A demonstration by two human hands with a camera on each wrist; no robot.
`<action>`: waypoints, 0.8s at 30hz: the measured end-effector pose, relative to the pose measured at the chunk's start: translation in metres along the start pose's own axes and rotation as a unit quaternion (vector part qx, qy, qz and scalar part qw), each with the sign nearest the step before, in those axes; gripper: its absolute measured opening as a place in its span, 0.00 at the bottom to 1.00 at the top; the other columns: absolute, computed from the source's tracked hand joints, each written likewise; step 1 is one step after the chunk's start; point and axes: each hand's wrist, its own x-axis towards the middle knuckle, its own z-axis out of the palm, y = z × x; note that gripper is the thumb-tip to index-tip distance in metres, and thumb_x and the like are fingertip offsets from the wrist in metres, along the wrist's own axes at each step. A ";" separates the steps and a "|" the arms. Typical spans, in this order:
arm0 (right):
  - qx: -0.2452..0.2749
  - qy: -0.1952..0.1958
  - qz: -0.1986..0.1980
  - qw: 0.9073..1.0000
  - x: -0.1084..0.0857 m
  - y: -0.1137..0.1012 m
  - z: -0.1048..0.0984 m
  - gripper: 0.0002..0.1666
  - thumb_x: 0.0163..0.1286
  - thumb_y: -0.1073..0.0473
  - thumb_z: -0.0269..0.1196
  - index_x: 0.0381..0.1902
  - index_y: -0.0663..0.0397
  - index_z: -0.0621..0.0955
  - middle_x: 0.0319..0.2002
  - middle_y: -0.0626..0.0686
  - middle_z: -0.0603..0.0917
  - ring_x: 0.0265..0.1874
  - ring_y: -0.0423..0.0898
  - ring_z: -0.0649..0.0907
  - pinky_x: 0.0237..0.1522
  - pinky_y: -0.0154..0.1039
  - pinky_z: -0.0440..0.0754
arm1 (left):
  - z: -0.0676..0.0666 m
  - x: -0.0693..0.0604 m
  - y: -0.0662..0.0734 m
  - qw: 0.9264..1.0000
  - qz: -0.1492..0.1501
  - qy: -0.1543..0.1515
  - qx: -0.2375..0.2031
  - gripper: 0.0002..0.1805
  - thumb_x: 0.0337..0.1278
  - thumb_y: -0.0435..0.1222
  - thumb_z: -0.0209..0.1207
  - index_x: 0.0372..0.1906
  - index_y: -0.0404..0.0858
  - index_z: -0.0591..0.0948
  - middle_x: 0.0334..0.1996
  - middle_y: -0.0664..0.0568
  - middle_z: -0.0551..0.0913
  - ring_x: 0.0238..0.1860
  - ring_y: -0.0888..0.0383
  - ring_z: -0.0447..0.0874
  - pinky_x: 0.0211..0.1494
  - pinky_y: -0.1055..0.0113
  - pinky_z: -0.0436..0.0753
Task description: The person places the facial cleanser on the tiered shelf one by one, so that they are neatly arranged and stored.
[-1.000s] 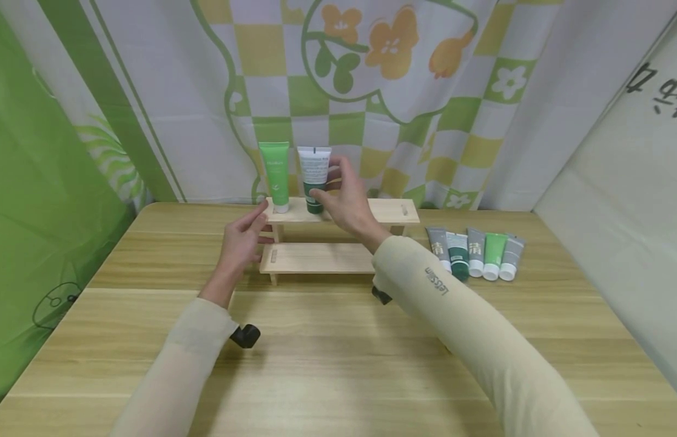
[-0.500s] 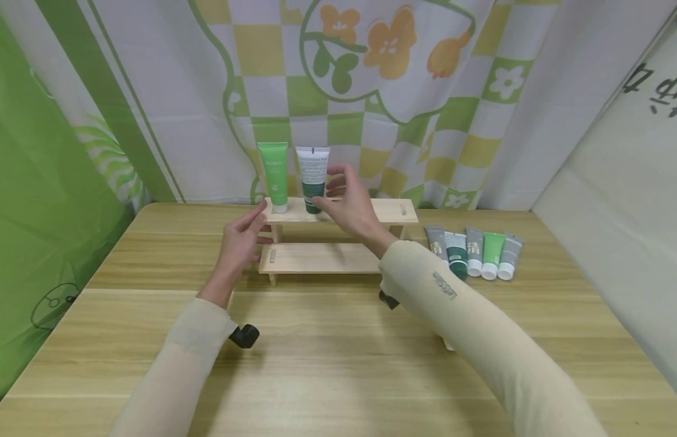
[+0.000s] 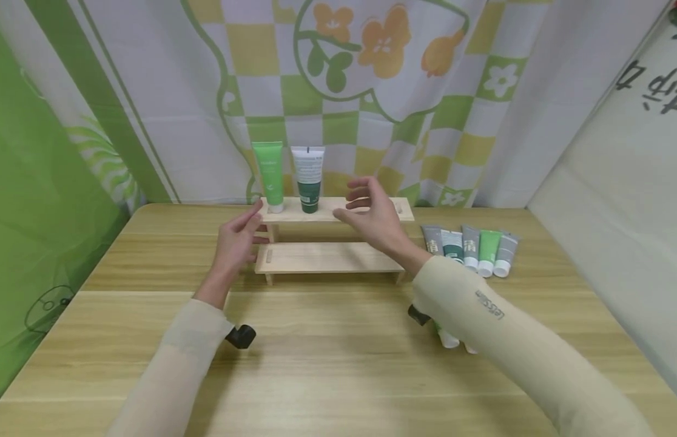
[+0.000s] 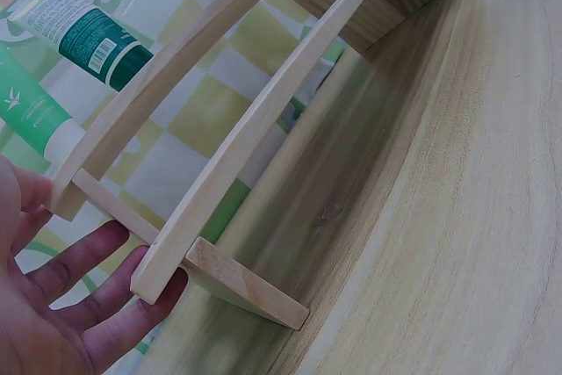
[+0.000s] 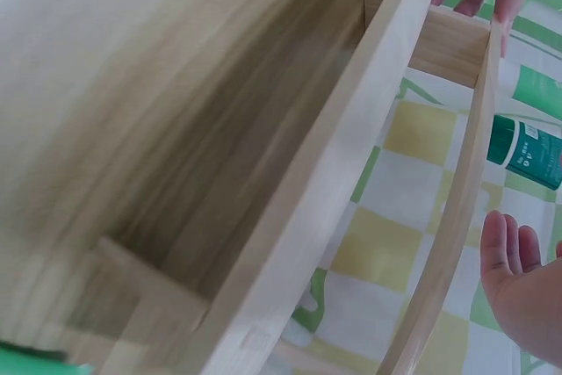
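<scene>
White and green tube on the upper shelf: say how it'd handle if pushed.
The white and green tube would probably tip easily, standing tall on its cap. Its flat crimped end suggests a soft body that may give when gripped.

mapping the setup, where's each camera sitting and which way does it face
Head: on the head, facing forward and down at the pale wooden two-tier stand; cream sleeves, left grip and right grip show.
Left wrist: on that wrist, facing along the stand from its left end; left grip shows close, right grip partly.
Right wrist: on that wrist, facing along it from the right end; both grips show partly.
Both wrist views share the stand and the bright green plastic tube.
</scene>
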 end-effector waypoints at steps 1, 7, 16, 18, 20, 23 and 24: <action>0.001 0.000 -0.002 1.000 -0.003 0.001 -0.003 0.32 0.63 0.60 0.73 0.62 0.54 0.71 0.55 0.62 0.77 0.51 0.51 0.81 0.51 0.44 0.83 | 0.000 0.000 0.000 1.000 -0.001 -0.001 0.000 0.22 0.76 0.50 0.51 0.71 0.63 0.71 0.57 0.38 0.81 0.52 0.38 0.83 0.25 0.69 0.82; 0.012 -0.016 -0.001 1.000 -0.028 0.008 -0.028 0.33 0.65 0.62 0.72 0.63 0.59 0.69 0.55 0.62 0.77 0.51 0.52 0.82 0.52 0.45 0.82 | 0.000 0.000 0.000 1.000 -0.003 0.000 0.001 0.22 0.76 0.50 0.51 0.71 0.63 0.71 0.57 0.38 0.81 0.53 0.38 0.82 0.27 0.67 0.84; -0.026 -0.029 0.058 0.998 -0.070 0.028 -0.074 0.37 0.66 0.58 0.72 0.66 0.61 0.67 0.57 0.62 0.77 0.54 0.54 0.81 0.46 0.39 0.84 | 0.002 0.001 0.001 1.000 0.000 -0.002 0.017 0.22 0.77 0.50 0.51 0.71 0.64 0.71 0.57 0.41 0.81 0.52 0.41 0.83 0.24 0.68 0.81; -0.031 -0.030 0.066 0.997 -0.079 0.033 -0.082 0.36 0.67 0.58 0.71 0.66 0.62 0.67 0.57 0.63 0.76 0.53 0.55 0.81 0.44 0.37 0.85 | 0.002 0.001 0.001 1.000 -0.002 -0.003 0.021 0.22 0.77 0.49 0.51 0.71 0.64 0.70 0.58 0.42 0.81 0.52 0.41 0.83 0.23 0.68 0.80; -0.037 -0.029 0.071 0.996 -0.089 0.038 -0.089 0.36 0.67 0.59 0.71 0.66 0.63 0.67 0.57 0.64 0.76 0.53 0.56 0.81 0.44 0.36 0.85 | 0.001 0.001 0.001 1.000 -0.003 -0.004 0.021 0.22 0.77 0.49 0.51 0.71 0.64 0.70 0.58 0.42 0.81 0.53 0.40 0.83 0.23 0.68 0.80; -0.053 -0.026 0.076 0.995 -0.102 0.047 -0.100 0.35 0.67 0.59 0.71 0.66 0.62 0.68 0.56 0.62 0.77 0.52 0.54 0.82 0.45 0.34 0.84 | 0.000 0.000 0.001 1.000 -0.006 -0.005 0.022 0.23 0.77 0.49 0.50 0.72 0.64 0.70 0.60 0.42 0.80 0.54 0.40 0.82 0.24 0.68 0.80; -0.058 -0.025 0.078 0.995 -0.106 0.049 -0.104 0.35 0.67 0.59 0.71 0.66 0.62 0.69 0.56 0.62 0.77 0.51 0.53 0.83 0.46 0.33 0.84 | -0.001 0.000 0.001 1.000 -0.006 -0.006 0.022 0.23 0.77 0.49 0.50 0.72 0.64 0.69 0.60 0.42 0.80 0.54 0.40 0.82 0.24 0.68 0.80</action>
